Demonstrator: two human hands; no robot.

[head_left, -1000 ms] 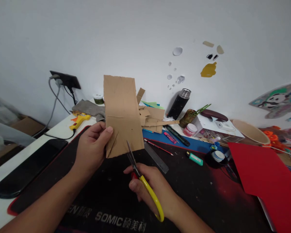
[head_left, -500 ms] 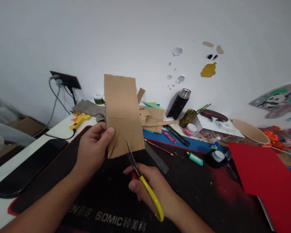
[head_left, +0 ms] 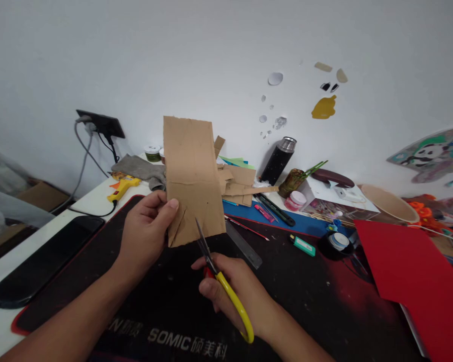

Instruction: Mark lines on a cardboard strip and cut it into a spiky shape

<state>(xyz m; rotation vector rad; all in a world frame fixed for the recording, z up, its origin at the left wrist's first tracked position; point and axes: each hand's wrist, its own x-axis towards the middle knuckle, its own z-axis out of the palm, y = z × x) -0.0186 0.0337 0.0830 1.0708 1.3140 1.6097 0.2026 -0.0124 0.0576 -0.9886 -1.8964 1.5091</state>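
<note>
Above the cardboard is open; scissors block below.

The black desk mat reads "SOMIC硕美科", beside dimmer, partly hidden lettering ending "N新贵".

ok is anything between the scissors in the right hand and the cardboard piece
Nothing visible: a blade of the scissors, held in the right hand, overlaps the lower part of the cardboard piece. The left hand grips its left edge, beside the blade.
</note>
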